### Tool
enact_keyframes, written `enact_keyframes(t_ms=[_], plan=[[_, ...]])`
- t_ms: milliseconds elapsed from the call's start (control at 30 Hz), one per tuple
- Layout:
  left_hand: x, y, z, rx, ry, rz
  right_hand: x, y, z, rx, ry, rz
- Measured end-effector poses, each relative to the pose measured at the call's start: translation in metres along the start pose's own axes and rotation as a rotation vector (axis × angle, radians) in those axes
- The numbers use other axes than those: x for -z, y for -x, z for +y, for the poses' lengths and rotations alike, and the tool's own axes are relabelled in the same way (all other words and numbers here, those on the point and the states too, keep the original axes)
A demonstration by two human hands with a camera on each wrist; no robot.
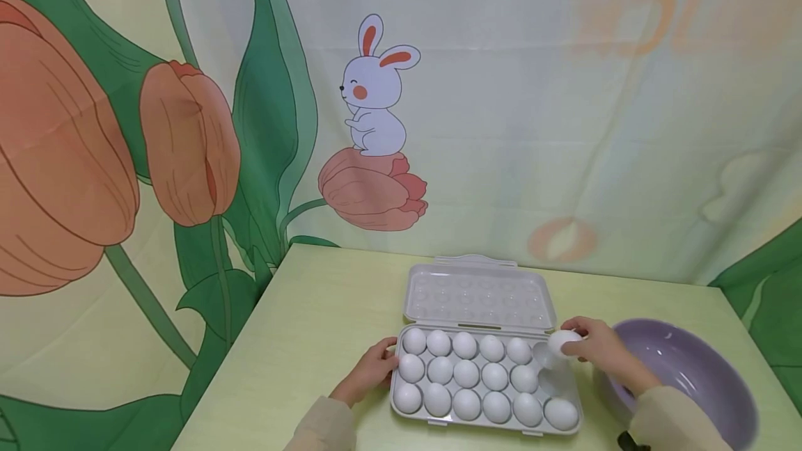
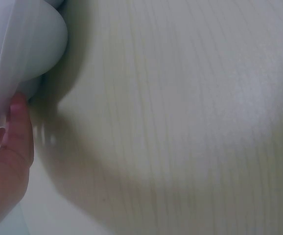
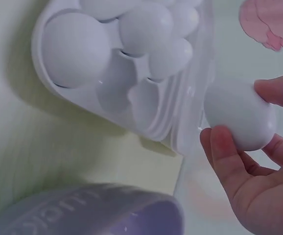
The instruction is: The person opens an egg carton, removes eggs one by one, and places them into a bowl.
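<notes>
A pale plastic egg box (image 1: 554, 387) lies open on the table, with white eggs (image 1: 466, 374) in most of its hollows. At its right end the back and middle hollows hold no egg; the front one does. My right hand (image 1: 604, 352) holds a white egg (image 3: 239, 115) between thumb and fingers, above the box's back right corner. My left hand (image 1: 373, 369) is at the box's left end, where thumb and fingers (image 2: 20, 128) pinch its rim. The egg box's lid (image 1: 479, 296) lies folded back behind it.
To the right of the box stands a purple bowl (image 1: 679, 360), partly behind my right forearm, with lettering on its outside. The pale wood-grain table (image 1: 319, 319) reaches back to a printed curtain (image 1: 501, 124) with tulips and a rabbit.
</notes>
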State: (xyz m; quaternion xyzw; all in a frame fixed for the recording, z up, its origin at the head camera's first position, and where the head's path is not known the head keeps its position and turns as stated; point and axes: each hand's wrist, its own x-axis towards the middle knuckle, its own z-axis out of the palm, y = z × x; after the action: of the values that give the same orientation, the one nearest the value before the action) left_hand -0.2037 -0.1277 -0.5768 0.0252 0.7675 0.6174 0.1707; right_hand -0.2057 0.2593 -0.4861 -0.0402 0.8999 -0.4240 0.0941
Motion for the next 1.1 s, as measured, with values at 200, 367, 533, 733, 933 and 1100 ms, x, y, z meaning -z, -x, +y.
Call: enact_keyframes(t_ms=[200,367,533,733,933,1100], plan=[[0.0,0.001,0.001,-0.006,-0.008,-0.003,0.018,0.003,0.0,-0.022,-0.059,0.036],[-0.001,0.004,0.004,-0.002,-0.012,0.0,0.033,0.007,0.004,-0.062,-0.094,0.057],[-0.002,0.005,0.005,-0.004,-0.012,-0.001,0.044,0.007,0.017,-0.104,-0.127,0.104],[-0.003,0.004,0.004,-0.011,-0.024,0.009,0.057,0.008,0.038,-0.172,-0.145,0.14],[-0.003,0.005,0.006,-0.006,-0.036,0.016,0.071,-0.008,0.101,-0.229,-0.2,0.175],[-0.002,0.005,0.007,0.0,-0.029,0.015,0.079,-0.013,0.139,-0.255,-0.244,0.188]])
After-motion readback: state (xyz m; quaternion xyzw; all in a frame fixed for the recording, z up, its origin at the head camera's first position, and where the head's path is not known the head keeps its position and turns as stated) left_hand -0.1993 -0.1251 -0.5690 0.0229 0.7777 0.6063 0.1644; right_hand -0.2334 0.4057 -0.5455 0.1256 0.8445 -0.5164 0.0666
